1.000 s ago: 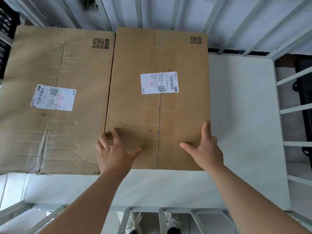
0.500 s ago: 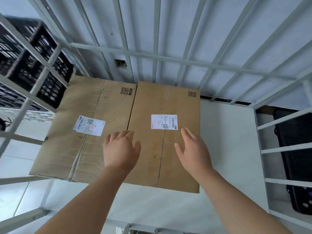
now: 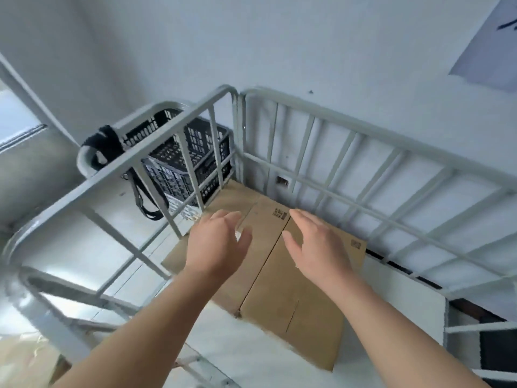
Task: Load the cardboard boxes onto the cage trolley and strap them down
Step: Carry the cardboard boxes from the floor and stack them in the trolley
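head view: load state of the cage trolley

head view looks down into the cage trolley (image 3: 156, 142), a grey tube frame with barred panels on the left and far sides. its white deck (image 3: 397, 298) carries two flat cardboard boxes laid side by side, long edges touching. the left box (image 3: 263, 219) sits in the far left corner, against the left panel and the far panel. the right box (image 3: 296, 309) lies just beside it toward the middle of the deck, its far end close to the far panel. each box shows a small printed code mark near its far edge. bare deck shows to the right of the right box and along the near edge.

left hand (image 3: 218, 242): palm down, fingers straight and slightly spread, holding nothing. it is over the left box. right hand (image 3: 316, 247): palm down, fingers straight, thumb out, holding nothing. it is over the far part of the right box. whether either hand touches the cardboard cannot be told.

outside the left panel stands a black plastic crate (image 3: 201, 141) with lattice walls. a black strap (image 3: 106, 147) is wrapped round a grey rail near the crate, with a loop hanging below it, well apart from the boxes. a pale wall (image 3: 251, 37) stands behind the trolley, with a sheet of paper (image 3: 489, 51) on it at the upper right.
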{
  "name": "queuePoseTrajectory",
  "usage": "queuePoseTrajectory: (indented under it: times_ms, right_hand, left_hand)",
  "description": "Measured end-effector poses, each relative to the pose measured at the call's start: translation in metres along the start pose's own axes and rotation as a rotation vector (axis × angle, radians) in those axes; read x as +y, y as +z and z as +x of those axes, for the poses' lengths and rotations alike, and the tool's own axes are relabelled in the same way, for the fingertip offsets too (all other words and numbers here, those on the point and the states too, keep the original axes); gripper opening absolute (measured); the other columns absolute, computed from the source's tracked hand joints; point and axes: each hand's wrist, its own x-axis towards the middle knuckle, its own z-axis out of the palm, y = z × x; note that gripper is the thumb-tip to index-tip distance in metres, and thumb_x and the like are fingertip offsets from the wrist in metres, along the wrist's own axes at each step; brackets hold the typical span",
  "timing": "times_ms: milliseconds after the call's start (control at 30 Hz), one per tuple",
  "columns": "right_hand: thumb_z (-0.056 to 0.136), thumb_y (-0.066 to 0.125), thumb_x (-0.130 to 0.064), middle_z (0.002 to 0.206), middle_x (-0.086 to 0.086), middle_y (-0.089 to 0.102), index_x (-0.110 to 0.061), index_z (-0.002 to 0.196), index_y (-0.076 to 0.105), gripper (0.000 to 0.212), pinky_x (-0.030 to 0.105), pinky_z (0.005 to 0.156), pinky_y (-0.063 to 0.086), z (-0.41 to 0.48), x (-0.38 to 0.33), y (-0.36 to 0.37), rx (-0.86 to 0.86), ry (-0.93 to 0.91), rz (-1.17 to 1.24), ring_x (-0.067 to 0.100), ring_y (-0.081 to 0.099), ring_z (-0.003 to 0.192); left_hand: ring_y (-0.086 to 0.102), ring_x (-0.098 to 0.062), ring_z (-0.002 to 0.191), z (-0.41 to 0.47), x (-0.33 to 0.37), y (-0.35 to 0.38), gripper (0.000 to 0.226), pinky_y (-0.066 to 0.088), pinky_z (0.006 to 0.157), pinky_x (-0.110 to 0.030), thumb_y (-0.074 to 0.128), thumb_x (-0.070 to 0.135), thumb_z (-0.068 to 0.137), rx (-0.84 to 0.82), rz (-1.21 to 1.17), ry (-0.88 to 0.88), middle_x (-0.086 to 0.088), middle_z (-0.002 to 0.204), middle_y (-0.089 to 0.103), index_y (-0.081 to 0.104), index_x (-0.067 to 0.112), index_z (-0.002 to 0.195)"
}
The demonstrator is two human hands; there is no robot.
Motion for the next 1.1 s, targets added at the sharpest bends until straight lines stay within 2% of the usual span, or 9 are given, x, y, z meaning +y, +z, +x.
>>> queuePoseTrajectory:
  times_ms: [167, 300, 500, 600, 700, 867, 1100]
  right_hand:
    - [0.093, 0.057, -0.029, 0.134, 0.004, 0.056, -0.009, 0.134, 0.053, 0.046, 0.024, 0.102, 0.036, 0.002, -0.111, -0.018, -0.004, -0.218, 0.029, 0.017, 0.051, 0.124]
    - [0.092, 0.058, -0.027, 0.133, 0.002, 0.058, -0.011, 0.133, 0.055, 0.044, 0.017, 0.099, 0.028, -0.006, -0.204, -0.013, -0.014, -0.377, 0.05, 0.014, 0.051, 0.124]
    - [0.096, 0.05, -0.031, 0.138, -0.002, 0.053, -0.015, 0.138, 0.049, 0.045, 0.013, 0.101, 0.02, -0.031, -0.351, 0.034, -0.137, -0.6, 0.041, 0.01, 0.044, 0.129]
    - [0.095, 0.05, -0.03, 0.135, 0.002, 0.056, -0.013, 0.136, 0.051, 0.044, 0.019, 0.104, 0.029, -0.051, -0.42, 0.069, -0.201, -0.664, 0.06, 0.014, 0.047, 0.126]
    - [0.095, 0.052, -0.03, 0.13, 0.004, 0.059, -0.011, 0.132, 0.054, 0.042, 0.028, 0.102, 0.036, -0.072, -0.475, 0.108, -0.269, -0.715, 0.078, 0.019, 0.05, 0.122]
    - [0.094, 0.054, -0.028, 0.133, 0.001, 0.058, -0.013, 0.132, 0.055, 0.041, 0.026, 0.104, 0.034, -0.097, -0.534, 0.173, -0.388, -0.79, 0.081, 0.016, 0.048, 0.126]
    - [0.094, 0.051, -0.032, 0.136, -0.004, 0.055, -0.018, 0.134, 0.053, 0.042, 0.024, 0.102, 0.034, -0.097, -0.571, 0.277, -0.562, -0.85, 0.004, 0.013, 0.046, 0.127]
  left_hand:
    - [0.06, -0.027, 0.095, -0.042, -0.048, -0.09, 0.03, 0.047, 0.08, -0.034, 0.055, 0.04, 0.088, 0.137, 0.039, -0.077, 0.001, 0.105, 0.069, 0.068, 0.022, 0.108]
    - [0.063, -0.027, 0.086, -0.085, -0.108, -0.154, 0.027, 0.048, 0.074, -0.035, 0.059, 0.041, 0.087, 0.236, 0.06, -0.21, 0.001, 0.096, 0.071, 0.071, 0.019, 0.099]
    - [0.063, -0.029, 0.093, -0.177, -0.227, -0.225, 0.034, 0.048, 0.081, -0.036, 0.061, 0.04, 0.086, 0.304, 0.103, -0.441, -0.002, 0.108, 0.071, 0.069, 0.018, 0.111]
    - [0.061, -0.029, 0.1, -0.225, -0.285, -0.25, 0.038, 0.046, 0.086, -0.036, 0.06, 0.041, 0.087, 0.286, 0.101, -0.553, -0.002, 0.114, 0.069, 0.067, 0.018, 0.116]
    - [0.058, -0.026, 0.107, -0.269, -0.336, -0.266, 0.039, 0.042, 0.09, -0.034, 0.058, 0.042, 0.088, 0.292, 0.107, -0.664, 0.001, 0.118, 0.067, 0.065, 0.019, 0.119]
    - [0.055, -0.026, 0.112, -0.325, -0.403, -0.272, 0.042, 0.039, 0.093, -0.034, 0.055, 0.043, 0.09, 0.281, 0.105, -0.835, 0.0, 0.123, 0.064, 0.062, 0.02, 0.124]
    - [0.055, -0.023, 0.11, -0.367, -0.478, -0.232, 0.044, 0.041, 0.089, -0.033, 0.047, 0.047, 0.091, 0.176, 0.11, -1.062, 0.003, 0.121, 0.062, 0.058, 0.024, 0.127]
